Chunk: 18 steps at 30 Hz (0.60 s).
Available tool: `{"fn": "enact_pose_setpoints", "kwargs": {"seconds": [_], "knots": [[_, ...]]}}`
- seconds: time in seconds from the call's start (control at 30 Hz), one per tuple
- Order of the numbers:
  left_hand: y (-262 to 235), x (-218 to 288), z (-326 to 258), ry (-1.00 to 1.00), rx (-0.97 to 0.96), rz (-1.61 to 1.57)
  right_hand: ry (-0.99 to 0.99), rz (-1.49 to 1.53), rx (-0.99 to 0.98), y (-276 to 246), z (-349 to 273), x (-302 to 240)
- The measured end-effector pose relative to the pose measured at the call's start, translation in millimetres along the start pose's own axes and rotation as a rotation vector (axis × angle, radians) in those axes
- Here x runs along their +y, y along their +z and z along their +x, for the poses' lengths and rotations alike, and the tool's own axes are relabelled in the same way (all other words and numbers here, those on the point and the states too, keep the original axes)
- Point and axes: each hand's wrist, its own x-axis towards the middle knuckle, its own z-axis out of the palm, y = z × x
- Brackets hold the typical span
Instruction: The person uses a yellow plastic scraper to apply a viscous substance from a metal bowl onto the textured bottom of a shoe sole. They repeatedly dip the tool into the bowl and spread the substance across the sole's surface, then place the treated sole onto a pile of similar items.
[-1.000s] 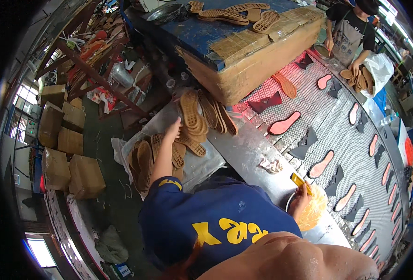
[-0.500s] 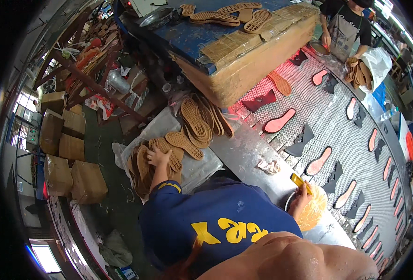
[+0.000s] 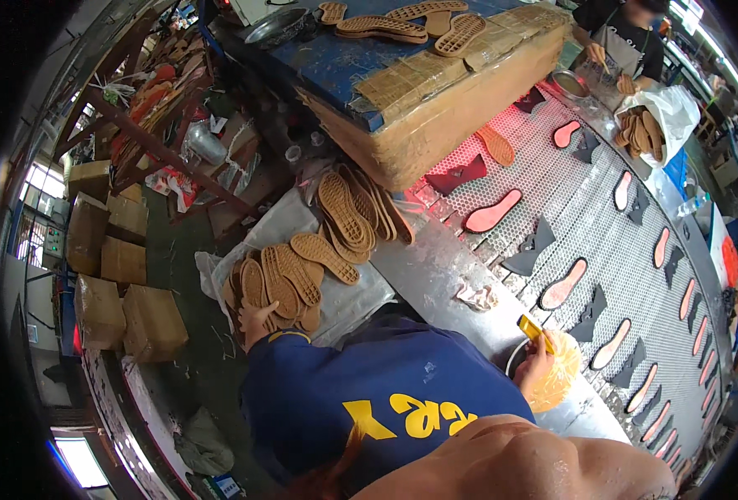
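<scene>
My left hand [image 3: 259,321] is at the near edge of a pile of brown shoe soles [image 3: 302,275], fingers closed round the end of one sole [image 3: 283,296] with the thumb on top. The soles lie tread up, overlapping, on a plastic-covered surface [image 3: 348,310]. My right hand [image 3: 535,364] grips a flat yellow brush handle [image 3: 532,327] over a round bowl [image 3: 562,379] holding something orange-yellow under what looks like clear film. The brush's working end is hidden. A second group of soles [image 3: 344,208] leans together just beyond the pile.
To the right runs a mesh conveyor [image 3: 544,196] carrying pink-topped insoles [image 3: 565,283] and dark cut pieces [image 3: 535,250]. A blue-topped block [image 3: 335,62] with more soles stands ahead. A co-worker [image 3: 623,50] is at the far right beside a pan [image 3: 570,83]. Cardboard boxes [image 3: 154,323] stand left.
My left hand has moved nearer and left, from lying over the pile to holding a sole's end. My right hand stays at the bowl. The view has shifted slightly.
</scene>
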Motion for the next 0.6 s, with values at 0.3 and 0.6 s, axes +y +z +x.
{"fn": "enact_pose_setpoints", "kwargs": {"seconds": [0.3, 0.6], "knots": [[-16.0, -2.6, -4.4, -0.009, -0.257, -0.226, 0.009, 0.032, -0.029, 25.4, -12.0, -8.4], [21.6, 1.1, -7.0, -0.011, -0.033, -0.038, 0.021, 0.042, -0.011, 16.3, -9.6, -11.1]]}}
